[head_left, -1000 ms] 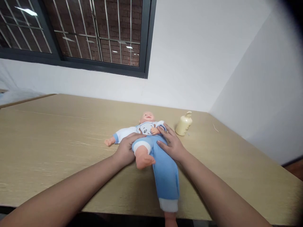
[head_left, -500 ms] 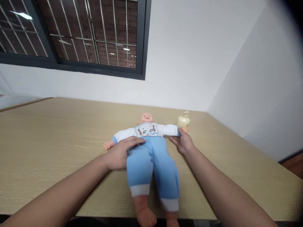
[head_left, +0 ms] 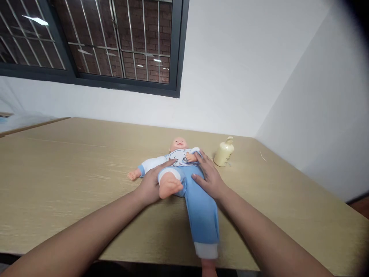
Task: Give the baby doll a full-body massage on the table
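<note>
A doll (head_left: pixel 201 207) in a white top with an elephant print and blue trousers lies on its back on the wooden table, head toward the wall. Its leg on the left is folded up, the foot pointing at me. My left hand (head_left: pixel 150 184) is wrapped round that folded leg from its outer side, some fingers hidden by it. The other leg stretches straight past the table's front edge. My right hand (head_left: pixel 210 177) lies open, fingers spread, touching the doll's arm on the right, which is bent across the chest.
A cream pump bottle (head_left: pixel 224 154) stands upright to the right of the doll. The table (head_left: pixel 72 181) reaches back to a white wall with a barred window (head_left: pixel 115 42). A thin pale strip (head_left: pixel 263 156) lies near the right edge, and clear plastic sheeting (head_left: pixel 25 121) is at far left.
The leg on the left has gone from straight to folded up. The doll's arm on the right has moved from outstretched to across the chest, and my right hand has shifted inward, spreading its fingers.
</note>
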Demonstrator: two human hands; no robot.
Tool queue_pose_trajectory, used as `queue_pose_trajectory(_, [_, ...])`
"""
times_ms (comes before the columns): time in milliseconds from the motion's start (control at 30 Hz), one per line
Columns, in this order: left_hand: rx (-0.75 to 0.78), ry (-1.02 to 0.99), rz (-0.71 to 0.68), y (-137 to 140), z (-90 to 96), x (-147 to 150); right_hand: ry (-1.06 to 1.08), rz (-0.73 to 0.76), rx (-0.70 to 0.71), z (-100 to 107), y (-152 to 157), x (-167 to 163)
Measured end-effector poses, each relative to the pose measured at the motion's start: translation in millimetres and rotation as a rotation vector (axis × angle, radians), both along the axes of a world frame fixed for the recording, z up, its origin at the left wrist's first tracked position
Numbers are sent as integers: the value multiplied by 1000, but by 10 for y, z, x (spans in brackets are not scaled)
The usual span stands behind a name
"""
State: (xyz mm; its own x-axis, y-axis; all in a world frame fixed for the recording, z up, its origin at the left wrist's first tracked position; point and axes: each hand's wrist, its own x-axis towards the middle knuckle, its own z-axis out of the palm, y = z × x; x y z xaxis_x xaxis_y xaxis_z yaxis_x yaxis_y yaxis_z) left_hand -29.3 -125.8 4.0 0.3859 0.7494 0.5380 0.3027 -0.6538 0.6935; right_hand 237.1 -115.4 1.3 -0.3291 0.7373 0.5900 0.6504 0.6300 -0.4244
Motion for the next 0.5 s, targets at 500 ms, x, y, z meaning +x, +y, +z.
queue_pose_trajectory(500, [40,163,-93,-26,21,-119,395,-222,-106,-124,198,201])
